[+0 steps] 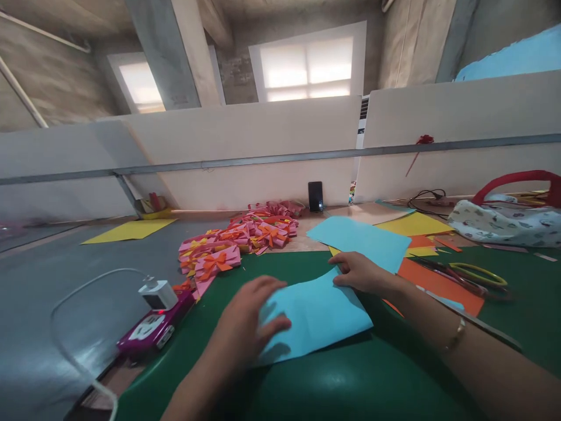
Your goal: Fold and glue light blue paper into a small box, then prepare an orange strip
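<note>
A light blue sheet of paper lies on the green mat in front of me, its upper edge slightly lifted. At its upper right corner my right hand pinches the paper between thumb and fingers. My left hand is over the left edge, thumb and fingers apart and a little blurred; whether it touches the sheet I cannot tell. Just beyond, a second light blue sheet lies flat. To the right are an orange sheet and scissors with yellow-green handles, partly behind my right forearm.
A heap of pink and orange folded paper pieces sits at the back left. A purple power strip with a white charger stands at left. A black phone leans against the wall. A patterned cloth bag rests at right.
</note>
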A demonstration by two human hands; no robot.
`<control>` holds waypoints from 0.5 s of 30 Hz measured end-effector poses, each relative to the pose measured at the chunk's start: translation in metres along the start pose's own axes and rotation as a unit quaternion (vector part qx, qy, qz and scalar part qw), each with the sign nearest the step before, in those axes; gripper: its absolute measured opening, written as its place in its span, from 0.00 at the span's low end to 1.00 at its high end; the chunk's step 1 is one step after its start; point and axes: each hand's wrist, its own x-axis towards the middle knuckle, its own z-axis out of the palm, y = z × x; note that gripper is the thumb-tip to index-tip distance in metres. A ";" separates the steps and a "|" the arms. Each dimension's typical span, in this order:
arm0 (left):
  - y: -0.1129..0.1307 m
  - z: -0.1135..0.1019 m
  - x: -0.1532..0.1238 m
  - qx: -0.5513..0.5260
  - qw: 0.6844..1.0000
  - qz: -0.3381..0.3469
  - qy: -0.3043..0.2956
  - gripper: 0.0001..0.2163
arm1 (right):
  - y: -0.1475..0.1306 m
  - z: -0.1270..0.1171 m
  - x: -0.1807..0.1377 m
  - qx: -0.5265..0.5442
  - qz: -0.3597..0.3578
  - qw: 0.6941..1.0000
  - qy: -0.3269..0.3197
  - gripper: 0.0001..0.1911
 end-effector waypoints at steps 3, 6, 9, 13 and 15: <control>0.005 0.011 -0.017 -0.046 0.988 0.062 -0.132 0.14 | 0.002 0.001 0.002 -0.066 -0.010 0.998 0.007 0.23; 0.006 0.016 -0.024 -0.042 0.988 0.074 -0.129 0.10 | -0.003 -0.003 -0.001 -0.135 -0.023 0.990 0.031 0.21; 0.007 0.016 -0.025 -0.034 0.991 0.087 -0.097 0.08 | -0.022 -0.011 -0.014 -0.185 -0.058 0.980 0.052 0.17; 0.006 0.020 -0.027 0.010 0.990 0.112 -0.084 0.03 | -0.049 -0.009 -0.051 -0.294 -0.176 0.937 -0.071 0.05; 0.002 0.027 -0.029 0.040 0.987 0.140 -0.071 0.01 | -0.051 0.003 -0.070 -0.372 -0.208 0.899 -0.103 0.05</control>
